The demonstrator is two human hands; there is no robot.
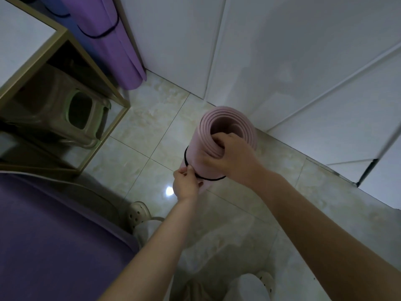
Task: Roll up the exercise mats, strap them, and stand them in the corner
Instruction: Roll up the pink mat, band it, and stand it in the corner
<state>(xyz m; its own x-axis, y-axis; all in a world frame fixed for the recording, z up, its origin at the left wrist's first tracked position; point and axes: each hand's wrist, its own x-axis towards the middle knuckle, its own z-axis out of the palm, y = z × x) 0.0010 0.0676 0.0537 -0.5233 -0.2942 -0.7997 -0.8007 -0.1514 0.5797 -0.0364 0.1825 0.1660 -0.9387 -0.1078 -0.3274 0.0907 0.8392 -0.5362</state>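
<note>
A rolled pink mat (223, 124) stands upright on the tiled floor in front of me. My right hand (227, 155) grips its top rim, fingers curled into the roll's open end. A thin black strap (186, 158) loops around the roll below the rim. My left hand (186, 183) pinches that strap at the roll's left side. A rolled purple mat (112, 44) with a black strap leans upright in the corner at upper left, with a blue roll (80, 38) beside it.
A gold-framed table (65, 33) with a white top stands at left, a green plastic stool (86, 118) under it. A flat purple mat (54, 235) lies on the floor at lower left. White wall panels (282, 61) rise behind. My feet in light clogs (138, 211) are below.
</note>
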